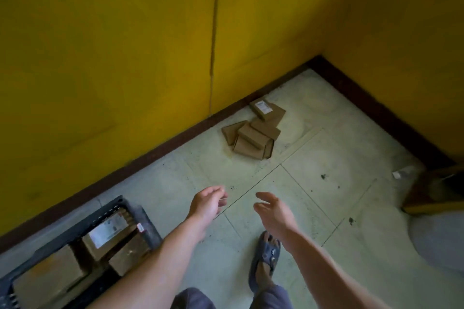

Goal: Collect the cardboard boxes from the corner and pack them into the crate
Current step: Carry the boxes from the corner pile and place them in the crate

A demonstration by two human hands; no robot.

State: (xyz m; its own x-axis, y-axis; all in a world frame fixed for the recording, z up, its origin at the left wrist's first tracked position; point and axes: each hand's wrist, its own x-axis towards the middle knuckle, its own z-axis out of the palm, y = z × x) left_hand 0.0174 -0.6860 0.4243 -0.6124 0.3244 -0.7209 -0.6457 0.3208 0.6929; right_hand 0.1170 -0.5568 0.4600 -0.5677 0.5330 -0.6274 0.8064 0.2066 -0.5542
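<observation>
— Where are the flat brown cardboard boxes?
— Heaped on the pale tiled floor near the corner; more fill the black slatted plastic crate.
— Hands?
— Both empty: left hand and right hand, fingers relaxed.

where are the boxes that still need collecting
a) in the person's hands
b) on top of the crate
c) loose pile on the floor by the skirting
c: the pile of cardboard boxes lies on the floor beside the dark skirting; the left hand and right hand hold nothing.
</observation>
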